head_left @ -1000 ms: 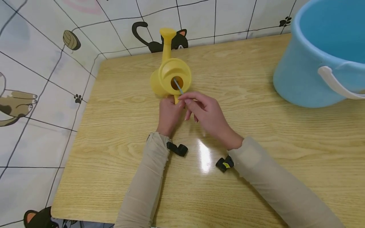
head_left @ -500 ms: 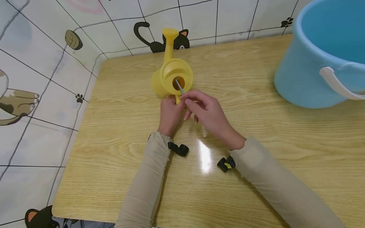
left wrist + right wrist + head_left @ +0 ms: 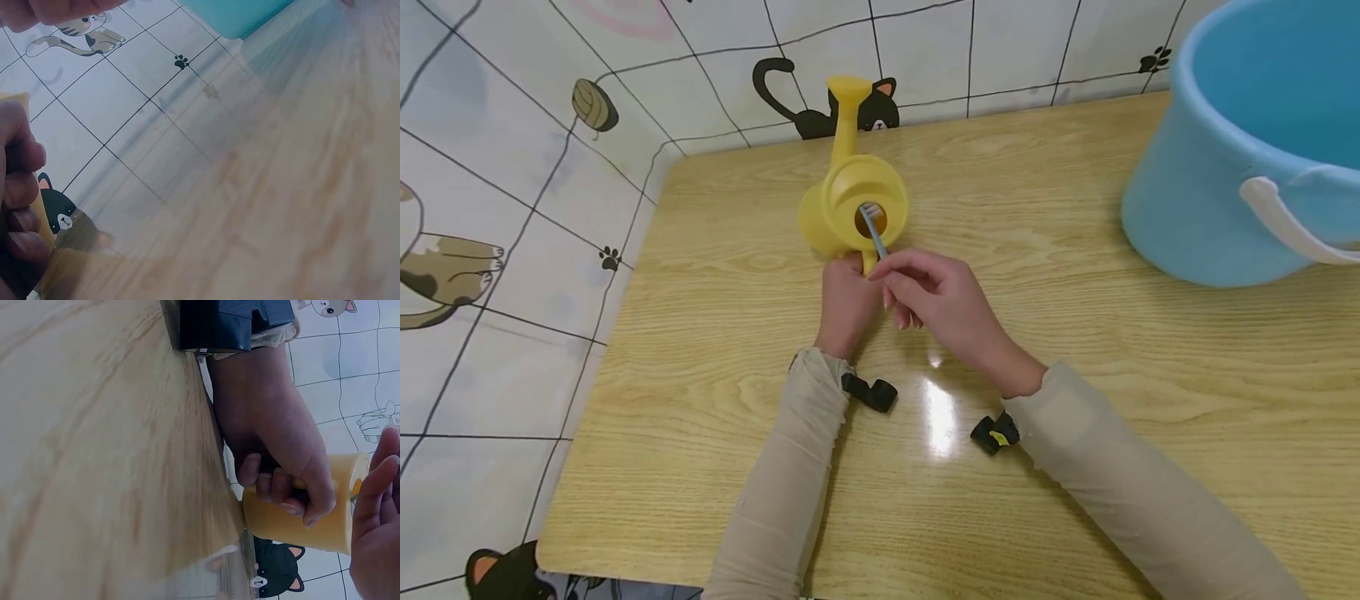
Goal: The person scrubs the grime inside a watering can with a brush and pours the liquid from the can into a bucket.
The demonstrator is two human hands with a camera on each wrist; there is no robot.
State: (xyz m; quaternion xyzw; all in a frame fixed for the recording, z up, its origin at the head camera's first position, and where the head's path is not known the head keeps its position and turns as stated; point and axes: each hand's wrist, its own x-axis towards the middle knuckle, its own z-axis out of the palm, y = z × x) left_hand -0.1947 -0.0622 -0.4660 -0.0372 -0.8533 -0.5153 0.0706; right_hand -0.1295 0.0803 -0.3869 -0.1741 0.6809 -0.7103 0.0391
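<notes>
Your L hand (image 3: 850,300) grips the handle (image 3: 869,262) of a yellow watering can (image 3: 820,221), fingers curled fully round it, as the R wrist view confirms, at the far L part of a wood-grain table (image 3: 700,467). The can's spout (image 3: 846,133) points twd the tiled wall (image 3: 1007,50), & its top w/ a round hole faces you; whether its base touches the tabletop is hard to tell. Your R hand (image 3: 951,304), just beside the L, pinches a slim blue-gray brush (image 3: 874,235) btwn thumb & index finger, the tips closed on the shaft & the other fingers loosely bent. The brush's far end sits at the hole, pale bristles showing there. Your beige sleeves (image 3: 782,467) reach the wrists, each w/ a small black device (image 3: 880,396) by the cuff. Well apart to your R stands a lt. blue bucket (image 3: 1202,200) w/ a white handle (image 3: 1285,221), partly out of view. Bkgd: a black cat print (image 3: 812,125) on the tiles, partly behind the spout.
</notes>
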